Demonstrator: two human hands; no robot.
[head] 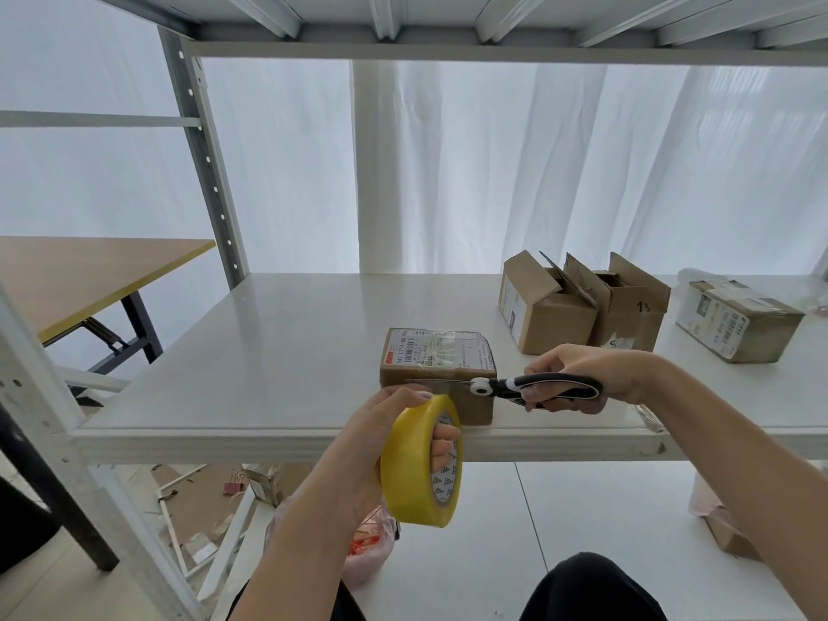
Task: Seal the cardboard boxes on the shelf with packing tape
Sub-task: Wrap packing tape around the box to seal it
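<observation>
Cutting tape | left grip curls through the tape roll, just before the small box at the shelf front edge | right grip grasps scissors, blades level across the box front | best: hold strip taut, snip close to box

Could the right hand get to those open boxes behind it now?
Probably yes: only bare shelf lies between the right hand and the open boxes. But it grips scissors, so grasping a box would be awkward.
</observation>
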